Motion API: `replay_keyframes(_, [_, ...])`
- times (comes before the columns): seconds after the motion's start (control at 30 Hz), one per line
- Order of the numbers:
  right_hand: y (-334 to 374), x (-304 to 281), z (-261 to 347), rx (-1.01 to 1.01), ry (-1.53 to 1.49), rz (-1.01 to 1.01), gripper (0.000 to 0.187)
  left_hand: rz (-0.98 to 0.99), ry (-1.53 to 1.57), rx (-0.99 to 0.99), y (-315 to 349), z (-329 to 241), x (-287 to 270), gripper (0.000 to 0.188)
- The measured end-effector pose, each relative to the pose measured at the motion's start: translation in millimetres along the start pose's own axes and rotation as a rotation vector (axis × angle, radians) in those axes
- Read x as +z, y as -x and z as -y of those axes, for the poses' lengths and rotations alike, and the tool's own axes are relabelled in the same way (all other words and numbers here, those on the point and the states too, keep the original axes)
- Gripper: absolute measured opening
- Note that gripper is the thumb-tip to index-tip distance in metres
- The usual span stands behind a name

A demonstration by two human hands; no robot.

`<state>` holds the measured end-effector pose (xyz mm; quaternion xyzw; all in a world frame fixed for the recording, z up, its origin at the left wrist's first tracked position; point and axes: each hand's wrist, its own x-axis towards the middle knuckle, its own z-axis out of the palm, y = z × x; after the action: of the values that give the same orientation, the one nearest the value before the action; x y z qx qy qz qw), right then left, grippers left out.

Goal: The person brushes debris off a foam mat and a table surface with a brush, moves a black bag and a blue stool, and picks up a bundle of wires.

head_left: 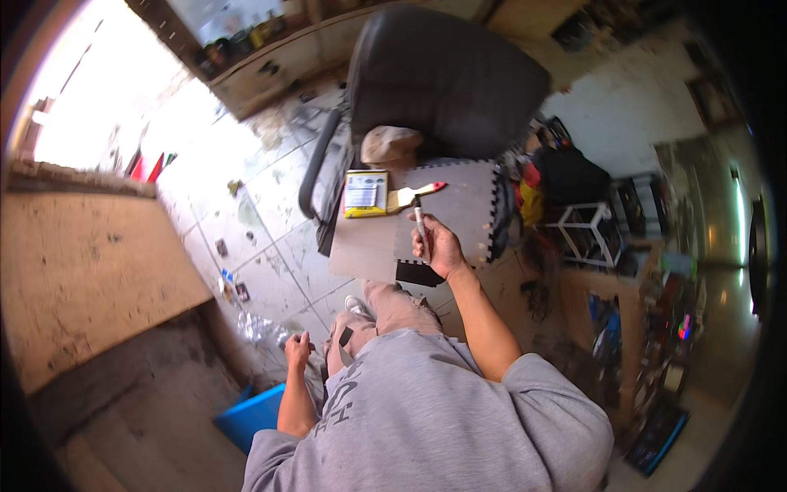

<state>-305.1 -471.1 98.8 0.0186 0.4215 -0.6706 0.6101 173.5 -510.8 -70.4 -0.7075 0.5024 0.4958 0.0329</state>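
My right hand (441, 248) is closed around a white marker pen (420, 220) with a dark upper end, held upright over a grey foam mat (459, 197). The mat has toothed edges and lies across the seat of a dark office chair (443, 78). On the mat, beyond my hand, rest a flat paintbrush (406, 198) with a red-tipped handle and a yellow-and-white package (366, 194) beside its bristles. My left hand (299, 351) is lower on the left, by my thigh, its fingers curled; what they hold, if anything, is hidden.
A beige cap (391, 147) sits at the chair's backrest, and a black armrest (318, 164) stands left of the mat. Wooden board (90, 279) fills the left side. A cluttered wooden stand (611, 287) is at right. Crumpled clear plastic (261, 330) lies on the tiled floor.
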Motion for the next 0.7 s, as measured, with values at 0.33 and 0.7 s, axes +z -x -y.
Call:
replay_keyframes(0.33, [187.5, -44.3, -77.8, -0.025, 0.099, -0.22, 0.037, 0.24, 0.009, 0.191, -38.2, -5.3, -5.3, 0.029])
replay_keyframes(0.7, [327.2, -199.4, -155.4, -0.181, -0.381, -0.696, 0.028, 0.548, -0.404, 0.574, 62.6, -122.3, 117.4, 0.039])
